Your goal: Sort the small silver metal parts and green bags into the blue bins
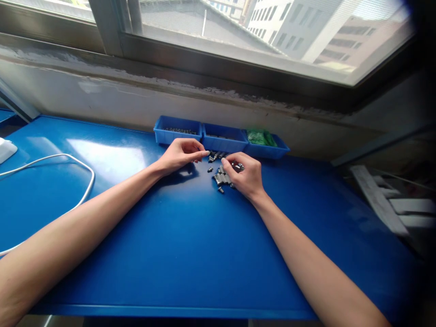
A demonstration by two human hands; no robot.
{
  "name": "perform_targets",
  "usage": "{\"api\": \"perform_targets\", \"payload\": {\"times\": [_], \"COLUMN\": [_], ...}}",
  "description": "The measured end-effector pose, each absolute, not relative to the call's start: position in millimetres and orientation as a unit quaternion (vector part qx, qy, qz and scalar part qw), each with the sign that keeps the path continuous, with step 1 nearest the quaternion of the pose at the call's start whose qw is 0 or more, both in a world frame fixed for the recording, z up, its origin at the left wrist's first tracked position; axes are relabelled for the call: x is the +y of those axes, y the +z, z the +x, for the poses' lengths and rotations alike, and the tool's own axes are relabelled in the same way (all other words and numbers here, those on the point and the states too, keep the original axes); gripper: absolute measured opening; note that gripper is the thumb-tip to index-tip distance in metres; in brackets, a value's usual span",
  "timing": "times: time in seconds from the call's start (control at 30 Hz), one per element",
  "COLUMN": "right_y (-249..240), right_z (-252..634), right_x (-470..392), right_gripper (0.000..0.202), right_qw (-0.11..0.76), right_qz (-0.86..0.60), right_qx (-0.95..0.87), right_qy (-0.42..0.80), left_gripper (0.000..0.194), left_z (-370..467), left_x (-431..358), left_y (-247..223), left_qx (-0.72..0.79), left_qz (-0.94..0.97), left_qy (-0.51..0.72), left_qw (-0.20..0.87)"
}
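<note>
My left hand (182, 154) hovers over the blue table with thumb and forefinger pinched together; what they hold, if anything, is too small to make out. My right hand (245, 173) curls over a pile of small dark metal cylinders (223, 177), partly hiding it. Its thumb and forefinger are also closed, and I cannot make out what lies between them. Short dark fittings that look like screws (214, 157) lie between and beyond the hands. One loose dark piece (210, 169) sits left of the pile, and another piece (221, 190) lies in front.
Three blue bins stand along the wall: a left bin (160, 135) with small metal parts, a middle bin (223, 145), and a right bin (264, 151) holding green plastic bags (260, 137). A white cable (91, 177) crosses the left of the blue table (177, 254).
</note>
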State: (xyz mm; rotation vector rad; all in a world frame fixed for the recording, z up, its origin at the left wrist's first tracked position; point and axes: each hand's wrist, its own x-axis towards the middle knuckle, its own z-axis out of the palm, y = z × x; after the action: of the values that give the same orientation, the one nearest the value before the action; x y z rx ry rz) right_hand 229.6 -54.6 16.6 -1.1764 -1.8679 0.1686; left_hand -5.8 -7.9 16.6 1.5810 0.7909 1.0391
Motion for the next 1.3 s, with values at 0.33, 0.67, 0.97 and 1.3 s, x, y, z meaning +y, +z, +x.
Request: {"api": "perform_targets", "payload": {"times": [0.33,0.67,0.97,1.3], "right_y": [13.9,15.8,15.7,15.7], "right_z": [228.6,228.5,229.0,232.1], "right_x": [-52.3,-52.4,-51.6,-49.1], "right_gripper": [0.019,0.021,0.023,0.028], "right_qw": [0.435,0.432,0.427,0.482], "right_qz": [-0.45,-0.478,-0.487,-0.551], "right_qx": [-0.777,-0.757,-0.755,-0.678], "right_qy": [0.078,0.102,0.107,0.067], "left_gripper": [0.048,0.059,0.072,0.024], "left_z": [-7.9,-7.1,-5.8,4.8], "left_x": [-8.3,4.8,1.2,-16.6], "left_y": [16.7,3.3,6.2,9.4], "left_qx": [0.331,0.323,0.313,0.2], "left_qz": [0.654,0.551,0.587,0.866], "left_qy": [0.428,0.604,0.599,0.406], "left_qw": [0.529,0.477,0.446,0.215]}}
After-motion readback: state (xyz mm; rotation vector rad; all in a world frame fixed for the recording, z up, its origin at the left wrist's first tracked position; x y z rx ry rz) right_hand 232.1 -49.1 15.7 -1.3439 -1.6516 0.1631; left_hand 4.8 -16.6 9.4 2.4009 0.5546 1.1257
